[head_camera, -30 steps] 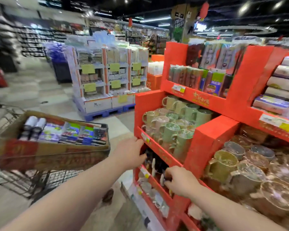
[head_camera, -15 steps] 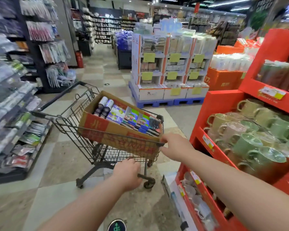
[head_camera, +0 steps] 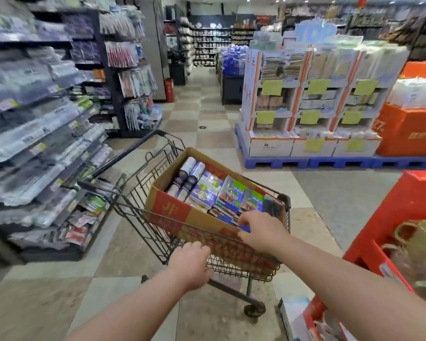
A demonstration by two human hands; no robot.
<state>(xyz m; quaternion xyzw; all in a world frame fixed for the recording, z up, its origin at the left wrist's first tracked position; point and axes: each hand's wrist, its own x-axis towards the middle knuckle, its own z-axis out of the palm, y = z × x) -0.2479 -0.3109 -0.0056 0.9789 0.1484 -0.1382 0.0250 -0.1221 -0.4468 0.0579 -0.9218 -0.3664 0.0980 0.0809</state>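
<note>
A wire shopping cart [head_camera: 127, 201] stands in the aisle in front of me. It carries an open cardboard box [head_camera: 169, 209] packed with upright packets [head_camera: 208, 190] and two rolls [head_camera: 191, 172]. My right hand [head_camera: 262, 233] reaches over the box's near edge, and its fingers and thumb pinch a blue packet [head_camera: 241, 227] there. My left hand [head_camera: 190, 265] hovers just before the cart's near end. Its fingers are loosely curled, with nothing seen in them.
Shelves of bagged goods [head_camera: 35, 134] line the left side, close to the cart. A red display stand [head_camera: 408, 212] with green mugs [head_camera: 418, 232] is at my right. White cartons on blue pallets [head_camera: 310, 162] and an orange stack [head_camera: 408, 129] stand ahead right. A tiled aisle [head_camera: 197, 104] runs ahead.
My view has swung left from the mug stand to the cart. My right hand went from the lower shelf to the box's near edge, and my left hand came up to the cart.
</note>
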